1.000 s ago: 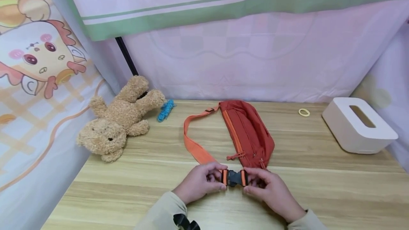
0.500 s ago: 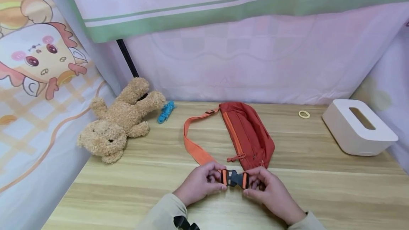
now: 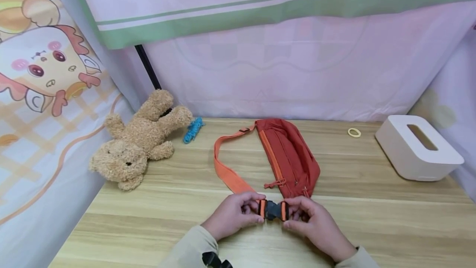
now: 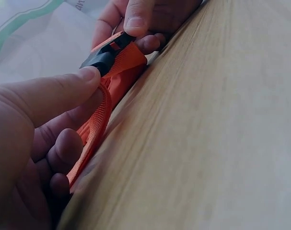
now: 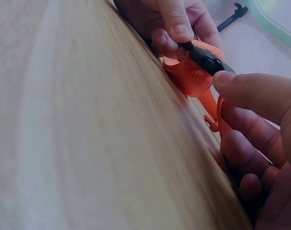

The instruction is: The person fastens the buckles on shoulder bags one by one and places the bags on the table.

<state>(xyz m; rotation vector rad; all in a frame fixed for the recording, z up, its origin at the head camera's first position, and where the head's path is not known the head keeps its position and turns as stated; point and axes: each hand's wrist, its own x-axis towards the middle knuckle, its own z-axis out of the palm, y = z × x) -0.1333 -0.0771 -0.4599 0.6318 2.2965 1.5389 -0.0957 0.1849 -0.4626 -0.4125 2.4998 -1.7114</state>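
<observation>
A red waist bag (image 3: 290,156) lies on the wooden table, its orange strap (image 3: 227,168) looping out to the left. At the near end of the bag, both hands hold the strap's black side-release buckle (image 3: 274,210) between them. My left hand (image 3: 232,215) pinches the left buckle part between thumb and fingers. Thumb and index finger of my right hand (image 3: 316,222) pinch the right part. In the left wrist view, the buckle (image 4: 104,57) sits close above the tabletop with its two halves joined. Orange webbing (image 5: 193,76) curls beneath it in the right wrist view.
A plush teddy bear (image 3: 137,139) lies at the left, beside a blue bundle of cord (image 3: 193,130). Back right are a pale yellow ring (image 3: 354,132) and a white tissue box (image 3: 416,148). Printed curtains (image 3: 260,77) hang along the back and sides.
The buckle halves, drawn slightly apart half a second ago, are now closer together. My right hand has shifted a little to the left; the bag stays put.
</observation>
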